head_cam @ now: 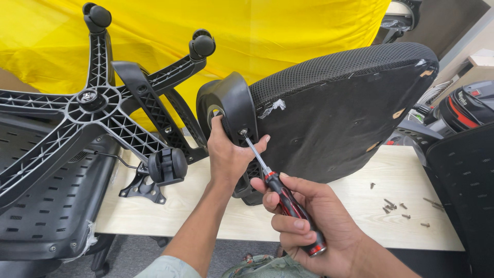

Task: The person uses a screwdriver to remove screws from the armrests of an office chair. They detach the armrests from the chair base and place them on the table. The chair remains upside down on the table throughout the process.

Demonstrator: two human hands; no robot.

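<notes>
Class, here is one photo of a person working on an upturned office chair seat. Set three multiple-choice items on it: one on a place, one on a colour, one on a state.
1. Where do the loose screws lie?
A on the table, right of the seat
B on the floor
C inside the wheeled base

2. What colour is the cloth behind?
A blue
B yellow
C white

3. The right hand:
A hangs empty
B grips a screwdriver
C rests flat on the table

Answers: 1 A, they sit on the pale table; 2 B, plainly yellow; 3 B, fingers wrap its red-and-black handle, tip at the armrest bracket, which the left hand steadies.

I see a furniture workshop: a chair base [92, 103] and seat [339, 113] lie on a workbench [329, 226], screws [396, 208] near its right edge.
</notes>
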